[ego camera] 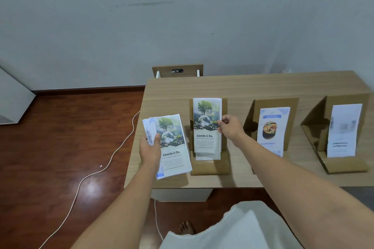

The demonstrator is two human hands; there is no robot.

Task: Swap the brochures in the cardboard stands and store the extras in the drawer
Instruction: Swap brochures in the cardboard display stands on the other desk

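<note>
the person stood at the near edge of the counter [253, 87], facing three cardboard stands in a row. the left hand [149, 147] clenched a fanned stack [172, 147] of brochures by its left edge, thumb on top, with a "liceria & co." sheet uppermost and blue-patterned sheets showing beneath. the stack hung over the counter's left corner, probably so that it stayed clear of the stands while the other hand worked.

the right hand [228, 129] pinched the right edge of the front brochure [206, 125] in the left stand [210, 164], fingers curled onto the paper. that brochure carried the same tree-and-globe cover and sat higher than the sheets behind it, whose lower edges showed below. whether it was being inserted or withdrawn could not be told. an edge grip suited thin paper: it left the printed face visible and allowed the sheet to slide along the stand's sloped back.

the middle stand [275, 103] held a blue food brochure [272, 131], leaning upright. the right stand [344, 163] held a pale brochure [344, 130], its print blurred. each stand's front lip kept its sheet from slipping forward.

no drawer was identifiable. a white cable [121, 141] trailed across the wooden floor [60, 137] to the left. the swap appeared to be in progress, and storage was not yet done.
</note>
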